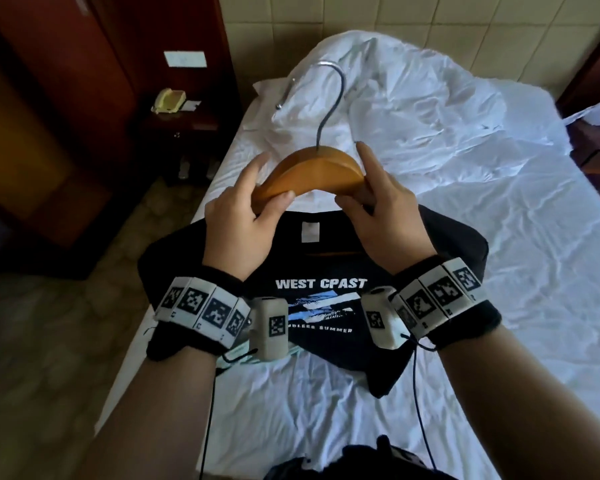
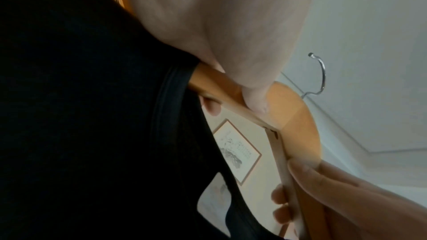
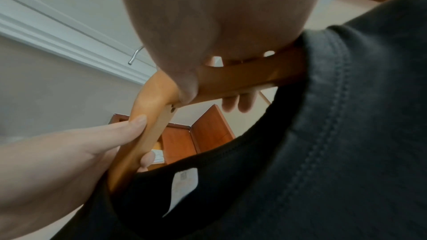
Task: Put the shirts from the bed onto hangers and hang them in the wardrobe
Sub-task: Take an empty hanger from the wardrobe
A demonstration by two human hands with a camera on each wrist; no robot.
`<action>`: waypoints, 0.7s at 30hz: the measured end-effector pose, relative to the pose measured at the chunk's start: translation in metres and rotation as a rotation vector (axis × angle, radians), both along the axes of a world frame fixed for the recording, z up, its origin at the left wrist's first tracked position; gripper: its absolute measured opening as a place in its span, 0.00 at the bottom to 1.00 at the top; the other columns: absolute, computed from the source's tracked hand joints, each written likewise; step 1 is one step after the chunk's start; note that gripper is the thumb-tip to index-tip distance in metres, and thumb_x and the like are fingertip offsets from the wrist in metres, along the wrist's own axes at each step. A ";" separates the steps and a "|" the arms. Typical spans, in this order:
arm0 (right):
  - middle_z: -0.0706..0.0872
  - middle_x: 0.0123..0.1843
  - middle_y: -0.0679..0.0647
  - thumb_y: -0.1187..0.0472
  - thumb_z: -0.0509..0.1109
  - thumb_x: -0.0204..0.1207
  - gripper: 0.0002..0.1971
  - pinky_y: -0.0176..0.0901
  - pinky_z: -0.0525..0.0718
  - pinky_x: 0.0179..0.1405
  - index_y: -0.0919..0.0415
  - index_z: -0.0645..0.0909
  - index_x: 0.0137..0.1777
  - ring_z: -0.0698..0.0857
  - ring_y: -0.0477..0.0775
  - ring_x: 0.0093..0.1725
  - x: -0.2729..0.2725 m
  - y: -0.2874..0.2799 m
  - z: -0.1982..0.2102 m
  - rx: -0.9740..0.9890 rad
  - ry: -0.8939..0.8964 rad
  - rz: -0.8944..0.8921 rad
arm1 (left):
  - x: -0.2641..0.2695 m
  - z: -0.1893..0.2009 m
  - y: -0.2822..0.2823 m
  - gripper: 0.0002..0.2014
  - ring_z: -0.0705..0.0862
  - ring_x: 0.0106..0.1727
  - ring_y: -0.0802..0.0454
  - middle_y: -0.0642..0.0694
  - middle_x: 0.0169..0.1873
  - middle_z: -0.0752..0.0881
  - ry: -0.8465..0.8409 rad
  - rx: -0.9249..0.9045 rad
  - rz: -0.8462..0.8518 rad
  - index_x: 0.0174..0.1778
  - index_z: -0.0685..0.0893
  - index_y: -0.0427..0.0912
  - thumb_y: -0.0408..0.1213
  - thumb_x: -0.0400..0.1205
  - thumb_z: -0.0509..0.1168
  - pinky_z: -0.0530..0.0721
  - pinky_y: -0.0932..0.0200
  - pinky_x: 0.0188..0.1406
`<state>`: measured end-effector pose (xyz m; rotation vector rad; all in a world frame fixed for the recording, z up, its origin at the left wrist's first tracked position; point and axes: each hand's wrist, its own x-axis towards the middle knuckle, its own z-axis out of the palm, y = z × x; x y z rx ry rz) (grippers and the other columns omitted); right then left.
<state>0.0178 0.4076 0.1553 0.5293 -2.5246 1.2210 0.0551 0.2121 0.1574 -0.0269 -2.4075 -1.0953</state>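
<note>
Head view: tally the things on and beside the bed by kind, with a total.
Black shirt: 1
Wooden hanger, held by the left hand and the right hand, both arms inside the shirt's collar: 1
Telephone on the bedside stand: 1
Total: 3

Right hand (image 3: 208, 25) fills the top, close to the lens, thumb pressed on the wooden hanger (image 3: 242, 78) with fingertips curling under its arm on the far side. Left hand (image 3: 57, 152) comes in from the lower left, thumb on top of the hanger's other arm, a fingertip showing beneath it. Black shirt (image 3: 323, 152) covers the lower right; both hanger ends disappear inside its collar, white neck label visible. Metal hook (image 3: 135, 56) tip peeks out left of the right hand. Behind: pale wall, white moulding, reddish-brown wardrobe (image 3: 182, 143).
</note>
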 end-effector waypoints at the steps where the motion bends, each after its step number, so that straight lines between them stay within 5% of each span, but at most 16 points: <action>1: 0.82 0.51 0.51 0.52 0.66 0.78 0.33 0.67 0.76 0.65 0.54 0.63 0.83 0.82 0.59 0.58 0.001 0.000 -0.004 -0.012 0.001 0.019 | 0.004 0.000 0.000 0.32 0.83 0.50 0.51 0.50 0.45 0.84 -0.017 0.011 0.031 0.76 0.75 0.48 0.58 0.77 0.62 0.82 0.49 0.58; 6: 0.85 0.59 0.56 0.48 0.63 0.78 0.31 0.66 0.75 0.65 0.54 0.66 0.81 0.82 0.59 0.60 0.007 -0.006 -0.015 -0.031 -0.022 0.134 | 0.035 -0.003 0.000 0.28 0.78 0.55 0.59 0.63 0.48 0.79 -0.121 0.044 0.172 0.77 0.72 0.54 0.51 0.80 0.66 0.78 0.50 0.65; 8: 0.85 0.58 0.56 0.47 0.63 0.78 0.31 0.67 0.76 0.64 0.54 0.68 0.80 0.83 0.60 0.60 0.014 -0.012 -0.020 -0.043 -0.014 0.186 | 0.052 -0.005 -0.003 0.27 0.78 0.56 0.61 0.66 0.48 0.77 -0.145 0.058 0.216 0.77 0.71 0.56 0.49 0.81 0.68 0.77 0.58 0.64; 12: 0.86 0.58 0.53 0.47 0.63 0.78 0.30 0.61 0.72 0.68 0.52 0.68 0.80 0.81 0.57 0.61 0.034 -0.031 -0.024 -0.026 -0.017 0.261 | 0.089 -0.009 -0.016 0.28 0.78 0.56 0.68 0.57 0.52 0.80 -0.165 0.125 0.304 0.77 0.70 0.60 0.49 0.80 0.69 0.72 0.74 0.55; 18: 0.86 0.57 0.51 0.47 0.63 0.78 0.29 0.62 0.72 0.68 0.51 0.69 0.80 0.82 0.55 0.60 0.063 -0.079 -0.018 -0.040 0.000 0.390 | 0.140 -0.001 -0.047 0.28 0.80 0.59 0.57 0.51 0.55 0.82 -0.171 0.161 0.428 0.77 0.69 0.61 0.50 0.81 0.68 0.77 0.59 0.63; 21: 0.86 0.56 0.50 0.47 0.63 0.78 0.29 0.61 0.72 0.68 0.51 0.69 0.79 0.82 0.53 0.59 0.075 -0.107 -0.015 -0.042 0.006 0.451 | 0.163 -0.003 -0.066 0.29 0.81 0.60 0.54 0.51 0.55 0.83 -0.116 0.141 0.506 0.75 0.68 0.66 0.58 0.77 0.65 0.80 0.50 0.65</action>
